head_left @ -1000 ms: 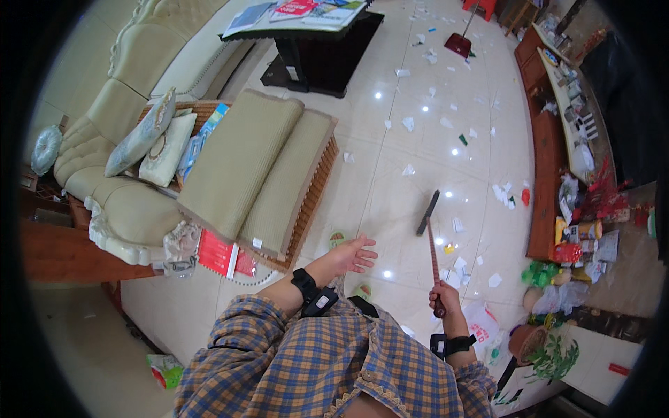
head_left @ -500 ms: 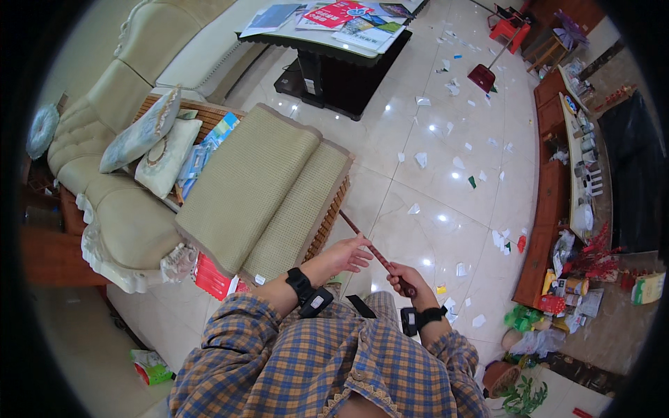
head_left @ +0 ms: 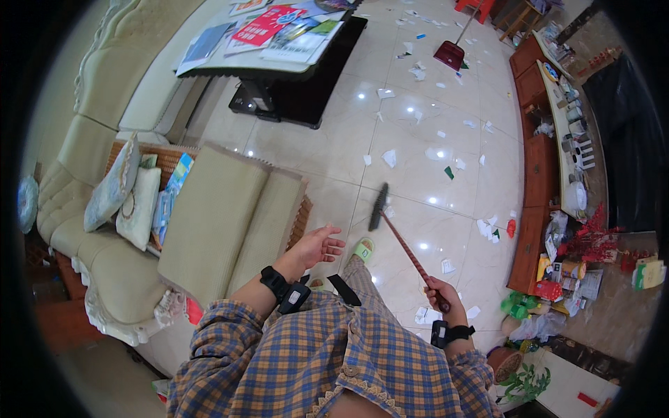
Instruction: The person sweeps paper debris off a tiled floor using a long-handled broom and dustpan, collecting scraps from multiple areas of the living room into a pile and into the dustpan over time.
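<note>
Near: plaid shirt [head_left: 306, 362], black straps on both wrists. Right hand [head_left: 444, 295] wrapped round the grip end of a long-handled broom [head_left: 410, 255], fingers closed on the brown handle. Left hand [head_left: 319, 249] holds nothing, fingers loosely spread, next to the edge of a folded beige mat [head_left: 212, 223]. Broom slants forward and left from the right hand; dark bristle head low over the tile floor [head_left: 460, 209], floor contact can't be told, small white scrap just right of it. Green slipper [head_left: 364, 249] on a foot, between left hand and broom handle. Paper scraps [head_left: 389, 159] scattered from beside the right hand to the far end of the floor. Mid: two cushions [head_left: 139, 205] on the left, wooden cabinet [head_left: 540, 167] along the right. Farther: low counter [head_left: 306, 73] carrying leaflets [head_left: 268, 28]. Far: dark red dustpan [head_left: 449, 54] on the floor, red stool [head_left: 475, 8] partly cut off.
</note>
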{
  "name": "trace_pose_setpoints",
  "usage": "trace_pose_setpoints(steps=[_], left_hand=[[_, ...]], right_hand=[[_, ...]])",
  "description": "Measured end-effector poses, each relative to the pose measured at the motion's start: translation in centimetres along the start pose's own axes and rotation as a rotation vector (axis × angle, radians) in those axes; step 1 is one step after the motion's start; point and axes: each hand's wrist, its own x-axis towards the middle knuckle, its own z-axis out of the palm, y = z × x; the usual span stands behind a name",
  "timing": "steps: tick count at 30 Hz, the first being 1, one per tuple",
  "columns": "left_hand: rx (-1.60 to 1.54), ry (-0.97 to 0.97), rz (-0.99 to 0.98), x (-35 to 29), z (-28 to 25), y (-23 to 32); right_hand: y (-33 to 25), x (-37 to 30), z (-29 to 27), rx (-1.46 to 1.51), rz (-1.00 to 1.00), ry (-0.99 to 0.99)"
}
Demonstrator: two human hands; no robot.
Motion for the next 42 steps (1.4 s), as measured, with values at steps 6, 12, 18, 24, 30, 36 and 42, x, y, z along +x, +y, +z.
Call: trace_pose_setpoints(steps=[6,12,18,24,30,36,42], left_hand=[[0.037,-0.039,-0.006,4.8,5.1,4.8],[0.057,-0.034,-0.040,7.8,7.2,7.7],[0.042,-0.065,-0.043,10.4,7.6,11.4],[0.057,-0.104,-0.026,12.8,6.7,16.4],[-0.008,-0.107,0.055,14.9,3.8,22.8],[-0.054,-0.135,0.014,17.3,2.0,27.3],[-0.016,-0.162,-0.049,19.6,2.9,30.5]], right_hand=[[-3.4,-0.5,0.1,-0.269,-0.200,0.299],[-8.7,0.5,3.6,-0.059,-0.187,0.147],[-14.2,8.5,8.7,0.126,0.017,-0.315],[-18.0,12.1,12.4,0.219,0.043,-0.342],[-22.0,7.8,9.4,0.160,-0.040,-0.115],[-25.2,7.6,11.1,-0.044,-0.132,0.157],[-29.3,9.4,18.2,-0.076,-0.228,0.183]])
